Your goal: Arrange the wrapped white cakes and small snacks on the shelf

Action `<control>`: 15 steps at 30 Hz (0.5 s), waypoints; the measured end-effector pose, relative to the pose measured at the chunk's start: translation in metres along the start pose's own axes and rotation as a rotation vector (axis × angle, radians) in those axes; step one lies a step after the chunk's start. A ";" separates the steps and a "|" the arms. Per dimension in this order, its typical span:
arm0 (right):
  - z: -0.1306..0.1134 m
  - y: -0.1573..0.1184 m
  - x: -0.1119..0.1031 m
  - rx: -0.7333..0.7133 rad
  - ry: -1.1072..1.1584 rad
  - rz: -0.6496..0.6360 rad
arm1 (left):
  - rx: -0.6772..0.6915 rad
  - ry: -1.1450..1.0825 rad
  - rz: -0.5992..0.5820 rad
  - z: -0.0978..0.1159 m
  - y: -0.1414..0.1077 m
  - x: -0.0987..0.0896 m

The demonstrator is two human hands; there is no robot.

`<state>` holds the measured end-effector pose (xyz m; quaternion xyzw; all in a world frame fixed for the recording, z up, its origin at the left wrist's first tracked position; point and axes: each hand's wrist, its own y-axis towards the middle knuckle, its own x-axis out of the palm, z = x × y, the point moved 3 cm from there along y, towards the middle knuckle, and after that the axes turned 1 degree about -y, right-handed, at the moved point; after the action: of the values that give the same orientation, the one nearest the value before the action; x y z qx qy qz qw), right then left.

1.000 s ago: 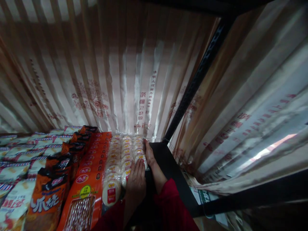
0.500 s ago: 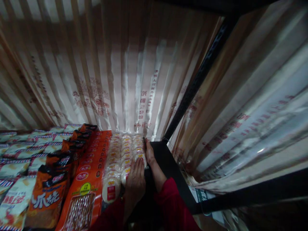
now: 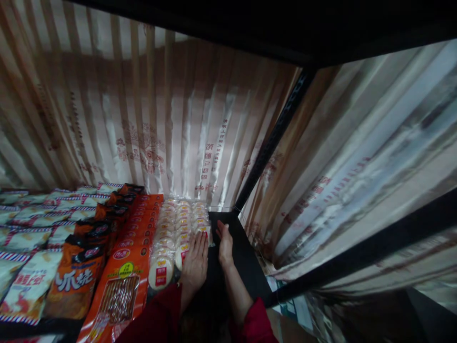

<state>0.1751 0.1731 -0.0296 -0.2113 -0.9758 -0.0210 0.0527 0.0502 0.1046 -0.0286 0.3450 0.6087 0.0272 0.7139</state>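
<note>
Rows of clear-wrapped round white crackers [image 3: 162, 270] stand on a black shelf [image 3: 246, 262]. My left hand [image 3: 195, 261] lies with straight fingers against the front of the rightmost, shorter row, hiding part of its front pack. To the right of that row is my right hand [image 3: 225, 244], fingers stretched out and palm turned toward the packs. A strip of black shelf shows between it and the crackers. Neither hand grips anything. Red sleeves cover both forearms in part.
Left of the crackers stand orange snack packets [image 3: 123, 267], black-and-orange bags [image 3: 73, 281] and white bags [image 3: 34, 286]. Behind hangs a pleated curtain [image 3: 178, 143] with red print. A black shelf post [image 3: 271, 143] rises at the corner, and a dark upper shelf [image 3: 232, 28] hangs overhead.
My right hand has come away from the side of the right cracker row and moved back toward me. My left hand stays at the row's front. The camera view has shifted slightly.
</note>
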 end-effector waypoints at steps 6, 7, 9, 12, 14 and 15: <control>0.011 -0.031 -0.011 0.096 -0.185 0.068 | 0.043 -0.023 0.002 0.019 -0.018 -0.024; 0.013 -0.038 -0.011 0.100 -0.202 0.067 | 0.044 -0.030 0.011 0.024 -0.024 -0.024; 0.014 -0.054 -0.011 0.095 -0.208 0.065 | 0.037 -0.041 0.041 0.031 -0.038 -0.021; 0.015 -0.083 -0.011 0.079 -0.182 0.098 | 0.017 -0.050 0.099 0.038 -0.061 -0.015; 0.014 -0.102 -0.012 0.055 -0.162 0.115 | 0.019 -0.057 0.156 0.040 -0.076 -0.013; 0.013 -0.111 -0.012 0.037 -0.151 0.123 | 0.026 -0.064 0.185 0.040 -0.083 -0.012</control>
<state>0.1392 0.0679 -0.0464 -0.2707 -0.9624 0.0164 -0.0156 0.0514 0.0174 -0.0613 0.4094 0.5515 0.0740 0.7230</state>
